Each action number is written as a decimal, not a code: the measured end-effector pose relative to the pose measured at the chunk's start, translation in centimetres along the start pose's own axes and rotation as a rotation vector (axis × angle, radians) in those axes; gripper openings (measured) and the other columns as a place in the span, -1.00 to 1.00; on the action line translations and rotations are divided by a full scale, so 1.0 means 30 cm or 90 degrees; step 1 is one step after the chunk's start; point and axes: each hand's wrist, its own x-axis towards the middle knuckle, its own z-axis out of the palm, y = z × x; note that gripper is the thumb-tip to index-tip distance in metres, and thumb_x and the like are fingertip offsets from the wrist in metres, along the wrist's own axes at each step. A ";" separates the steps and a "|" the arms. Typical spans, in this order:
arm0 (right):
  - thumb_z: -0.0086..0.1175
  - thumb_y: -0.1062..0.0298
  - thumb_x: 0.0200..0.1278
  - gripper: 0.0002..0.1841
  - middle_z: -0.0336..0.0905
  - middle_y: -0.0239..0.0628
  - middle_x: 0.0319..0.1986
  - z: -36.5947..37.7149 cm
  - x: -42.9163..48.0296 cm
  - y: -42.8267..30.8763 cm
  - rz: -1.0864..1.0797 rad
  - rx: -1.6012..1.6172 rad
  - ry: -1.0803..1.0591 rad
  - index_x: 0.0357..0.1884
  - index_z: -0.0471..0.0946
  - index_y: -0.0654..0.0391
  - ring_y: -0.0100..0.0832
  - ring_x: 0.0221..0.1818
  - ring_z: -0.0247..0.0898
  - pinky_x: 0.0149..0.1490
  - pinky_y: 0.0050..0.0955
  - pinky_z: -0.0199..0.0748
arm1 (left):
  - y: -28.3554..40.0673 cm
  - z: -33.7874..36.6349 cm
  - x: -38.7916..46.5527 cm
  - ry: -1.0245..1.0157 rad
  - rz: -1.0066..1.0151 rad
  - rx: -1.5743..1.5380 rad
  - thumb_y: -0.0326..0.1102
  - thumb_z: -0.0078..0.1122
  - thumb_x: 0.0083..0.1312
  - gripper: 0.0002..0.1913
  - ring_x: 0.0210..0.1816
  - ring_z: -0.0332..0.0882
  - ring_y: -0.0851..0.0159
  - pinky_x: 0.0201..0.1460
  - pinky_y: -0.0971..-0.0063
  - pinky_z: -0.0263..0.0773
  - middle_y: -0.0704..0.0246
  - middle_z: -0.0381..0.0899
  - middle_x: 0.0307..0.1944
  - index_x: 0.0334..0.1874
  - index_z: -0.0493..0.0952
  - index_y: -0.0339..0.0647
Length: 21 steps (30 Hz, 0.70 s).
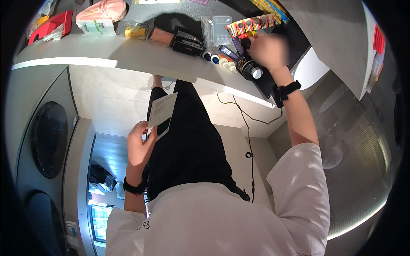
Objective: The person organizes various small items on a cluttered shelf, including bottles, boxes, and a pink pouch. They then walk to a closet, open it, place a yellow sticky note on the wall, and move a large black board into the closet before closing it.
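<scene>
My left hand (140, 144) grips a pale printed card or folded leaflet (164, 110) with a dark panel, held in front of my black trousers. Over the right end of the shelf, my right hand (270, 51) reaches among small items; it is blurred, and its fingertips are partly hidden beside a dark object. Close to it are a black bottle with a white cap (246, 68), a purple box (229, 52) and a strip of button-cell batteries (251, 25). Small squeeze bottles (225, 61) lie left of the black bottle.
A clear plastic case (222, 30), black box (189, 41), pink pouch (102, 11) and red object (54, 27) lie along the shelf (128, 52). A black cable (248, 128) hangs below its right end. A front-loading machine (49, 139) stands at left.
</scene>
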 end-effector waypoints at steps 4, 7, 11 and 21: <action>0.08 0.37 0.16 -0.86 0.65 -0.28 -0.29 -0.012 0.053 0.035 -0.126 0.061 -0.004 -0.26 0.63 0.02 -0.19 -0.22 0.59 -0.13 -0.24 0.51 | -0.002 0.010 0.000 0.011 0.013 0.016 -0.48 0.21 0.23 -0.89 -0.45 0.46 0.21 -0.38 0.46 0.39 0.19 0.50 -0.44 -0.29 0.49 -0.38; 0.09 0.40 0.11 -0.82 0.64 -0.28 -0.29 0.014 0.102 0.034 -0.254 0.042 0.036 -0.24 0.63 0.01 -0.19 -0.20 0.59 -0.14 -0.24 0.55 | -0.006 0.014 0.000 0.013 0.013 0.009 -0.48 0.22 0.23 -0.89 -0.46 0.45 0.21 -0.38 0.46 0.38 0.18 0.50 -0.45 -0.30 0.49 -0.39; 0.16 0.42 0.01 -0.74 0.63 -0.19 -0.28 0.064 0.160 0.016 -0.274 -0.098 -0.123 -0.17 0.56 0.12 -0.16 -0.17 0.58 -0.12 -0.20 0.54 | -0.010 0.017 -0.003 0.004 0.002 0.017 -0.48 0.22 0.24 -0.89 -0.46 0.45 0.21 -0.35 0.45 0.39 0.19 0.49 -0.45 -0.30 0.49 -0.39; 0.22 0.22 0.08 -0.71 0.65 -0.19 -0.31 -0.056 0.091 0.180 0.009 0.082 -0.100 -0.15 0.52 0.04 -0.13 -0.18 0.58 -0.11 -0.21 0.55 | 0.022 0.029 0.004 -0.008 -0.009 0.010 -0.49 0.21 0.24 -0.90 -0.47 0.45 0.23 -0.37 0.47 0.37 0.20 0.51 -0.45 -0.30 0.50 -0.38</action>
